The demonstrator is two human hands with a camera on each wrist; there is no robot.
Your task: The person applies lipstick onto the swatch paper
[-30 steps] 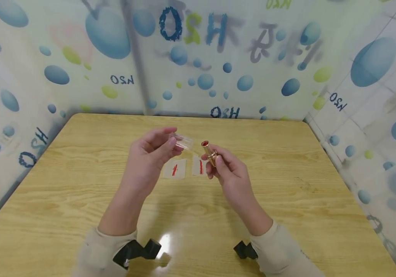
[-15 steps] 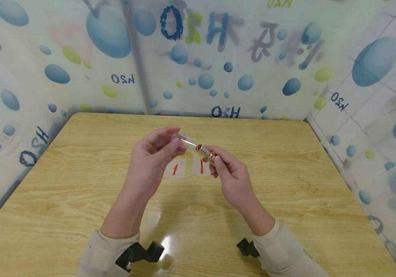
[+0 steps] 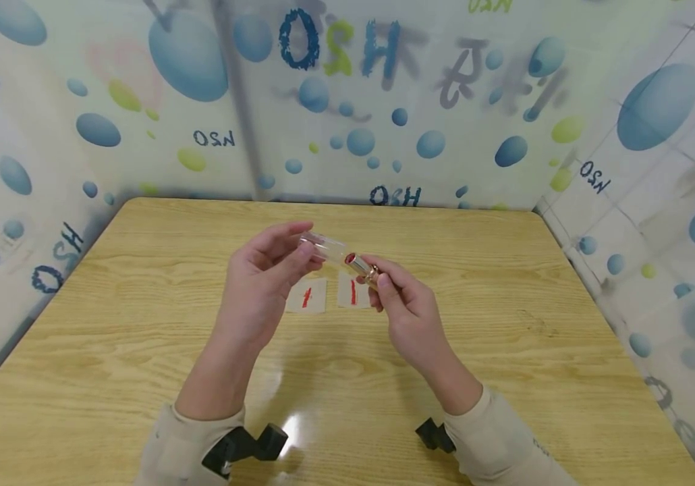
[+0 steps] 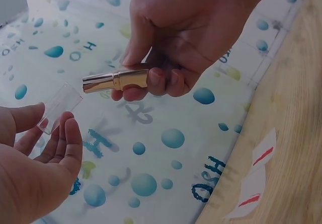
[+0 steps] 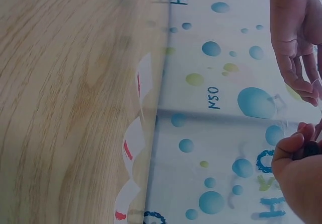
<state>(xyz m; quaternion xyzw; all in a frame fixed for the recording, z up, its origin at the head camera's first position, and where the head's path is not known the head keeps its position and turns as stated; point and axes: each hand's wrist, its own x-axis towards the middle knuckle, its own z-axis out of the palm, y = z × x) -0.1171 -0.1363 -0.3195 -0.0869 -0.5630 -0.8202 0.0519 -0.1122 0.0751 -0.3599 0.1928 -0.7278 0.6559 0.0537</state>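
My left hand (image 3: 250, 287) pinches a clear, hollow lipstick cap (image 3: 329, 248) between thumb and fingers. My right hand (image 3: 413, 310) grips a gold lipstick (image 3: 361, 267) by its lower part, with red showing inside the tube's mouth. That mouth points left, toward the cap. In the left wrist view the lipstick (image 4: 118, 80) lies almost level, while the cap (image 4: 61, 107) is tilted and sits a small gap away from it. Both are held above the table. In the right wrist view the fingers mostly hide the lipstick, and the cap is barely visible.
White paper pieces with red strokes lie on the wooden table (image 3: 159, 324) beyond the hands: a left paper (image 3: 308, 297) and a right paper (image 3: 350, 291), partly covered by the right hand. A third paper (image 5: 126, 204) shows in the right wrist view. Patterned sheeting (image 3: 359, 88) stands behind.
The lipstick has tipped from nearly upright to pointing left, and its mouth has come close to the cap. In the last half second the left hand has shifted slightly left with the cap.
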